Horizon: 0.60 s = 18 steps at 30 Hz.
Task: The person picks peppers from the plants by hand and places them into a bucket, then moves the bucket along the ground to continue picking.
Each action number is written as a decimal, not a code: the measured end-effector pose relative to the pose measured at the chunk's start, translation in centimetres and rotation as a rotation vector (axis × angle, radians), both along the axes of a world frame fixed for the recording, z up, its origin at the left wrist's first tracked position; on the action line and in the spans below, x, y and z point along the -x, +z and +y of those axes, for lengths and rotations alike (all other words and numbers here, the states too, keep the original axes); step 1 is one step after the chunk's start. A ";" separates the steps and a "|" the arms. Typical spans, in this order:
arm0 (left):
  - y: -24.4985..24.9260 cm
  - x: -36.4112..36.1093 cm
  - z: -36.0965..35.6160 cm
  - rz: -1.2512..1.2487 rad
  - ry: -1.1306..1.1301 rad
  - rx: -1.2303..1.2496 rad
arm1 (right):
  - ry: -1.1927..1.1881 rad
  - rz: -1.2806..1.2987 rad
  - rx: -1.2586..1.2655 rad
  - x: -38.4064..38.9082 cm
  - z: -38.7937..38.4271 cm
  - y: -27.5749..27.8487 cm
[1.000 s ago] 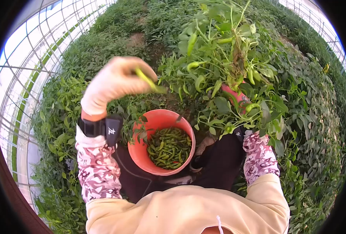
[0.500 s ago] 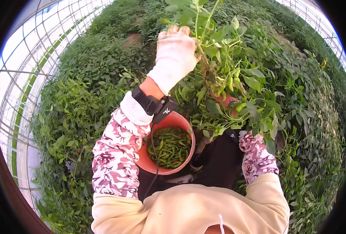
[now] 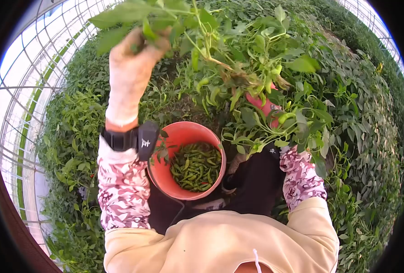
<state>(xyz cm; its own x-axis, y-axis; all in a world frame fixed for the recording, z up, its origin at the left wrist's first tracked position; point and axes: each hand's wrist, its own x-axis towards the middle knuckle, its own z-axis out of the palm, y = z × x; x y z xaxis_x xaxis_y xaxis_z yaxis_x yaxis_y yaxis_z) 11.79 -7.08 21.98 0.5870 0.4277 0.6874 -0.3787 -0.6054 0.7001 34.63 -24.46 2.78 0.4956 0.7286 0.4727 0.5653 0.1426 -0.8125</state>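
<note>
My left hand (image 3: 130, 75), in a white glove, is raised at the upper left among the leaves. Its fingers are curled and slightly blurred, with greenery between them; I cannot tell what they hold. Behind foliage at the centre right, my right hand (image 3: 266, 108) wears a reddish glove and is mostly hidden. It grips a pepper branch (image 3: 221, 63) near its brown, withered part, and leafy stems spread from there to both sides. Green peppers (image 3: 214, 94) hang from this branch. Below and between my hands stands a red bucket (image 3: 165, 175) holding many picked green peppers (image 3: 196, 167).
Dense pepper plants (image 3: 74, 154) surround me on both sides and ahead. A wire-grid wall (image 3: 24, 104) curves along the left. My dark-trousered leg (image 3: 256, 182) is beside the bucket. A black wrist device (image 3: 147, 140) sits on my left wrist.
My left hand has moved left, away from the middle of the branch, and the upper stems now lean left. More of the bucket shows. My right hand has stayed nearly in place.
</note>
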 end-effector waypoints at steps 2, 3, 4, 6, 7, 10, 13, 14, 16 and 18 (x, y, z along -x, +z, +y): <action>-1.9 2.2 0.5 0.168 0.013 -0.071 | -0.030 -0.026 0.011 0.1 0.2 -0.1; -2.6 3.0 1.2 0.174 0.017 -0.072 | -0.023 -0.014 -0.006 -0.2 0.3 -0.2; -3.2 3.8 1.8 0.150 0.106 -0.133 | -0.014 0.002 -0.027 -0.2 0.5 -0.5; -3.1 5.4 2.3 0.112 0.201 -0.098 | 0.005 0.037 -0.076 -0.2 0.6 -1.2; -2.5 5.9 2.2 0.021 0.234 -0.071 | 0.017 0.057 -0.097 -0.2 0.8 -1.4; -1.4 8.0 2.8 -0.051 0.350 -0.111 | 0.031 0.115 -0.164 -0.6 0.8 -1.9; -2.2 10.1 1.9 0.338 -0.037 0.153 | 0.020 0.244 -0.270 -1.9 -0.6 -2.1; -2.6 9.9 1.0 0.592 -0.121 0.129 | 0.008 0.306 -0.316 -2.4 -1.5 -2.3; -5.7 8.8 1.0 0.932 -0.293 0.000 | -0.005 0.414 -0.401 -4.1 -3.5 -2.4; -9.3 8.2 1.7 0.988 -0.087 -0.403 | -0.014 0.502 -0.467 -5.3 -5.7 -2.4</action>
